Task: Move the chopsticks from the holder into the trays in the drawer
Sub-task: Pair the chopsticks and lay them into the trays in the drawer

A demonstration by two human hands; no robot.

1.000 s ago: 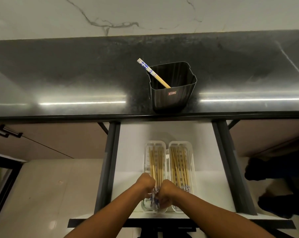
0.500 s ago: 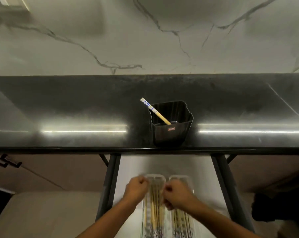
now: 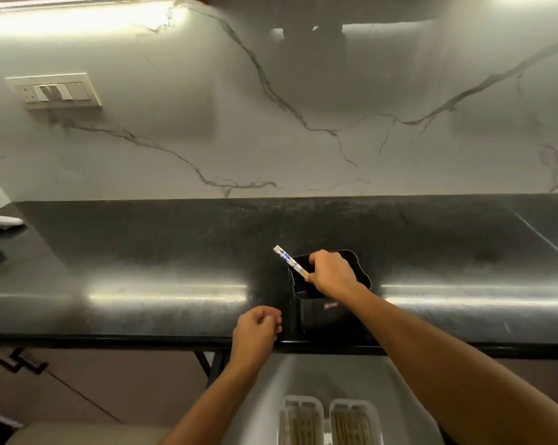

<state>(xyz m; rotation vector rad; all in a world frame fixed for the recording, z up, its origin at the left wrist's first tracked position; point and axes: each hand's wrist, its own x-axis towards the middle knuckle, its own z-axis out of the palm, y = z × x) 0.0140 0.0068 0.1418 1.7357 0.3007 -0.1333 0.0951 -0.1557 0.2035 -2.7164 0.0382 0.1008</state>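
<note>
**Last chopstick in hand**

While the right hand [image 3: 330,274] reaches over the black holder [image 3: 332,303] on the counter [image 3: 142,252], its fingers close round the one chopstick [image 3: 288,263], which leans out over the left rim, patterned end up, handy to pull. The left hand [image 3: 256,329] hovers loosely curled at the counter's edge, holding nothing. Below, two trays [image 3: 330,419] in the drawer [image 3: 268,396] already hold chopsticks.

Right hand [image 3: 330,273] over black holder [image 3: 316,308] on dark countertop [image 3: 162,252], fingers gripping blue-patterned chopstick [image 3: 289,262] tilted left, left hand [image 3: 255,332] loosely curled at counter edge, two trays [image 3: 330,422] of chopsticks in the drawer [image 3: 264,399] below.
</note>
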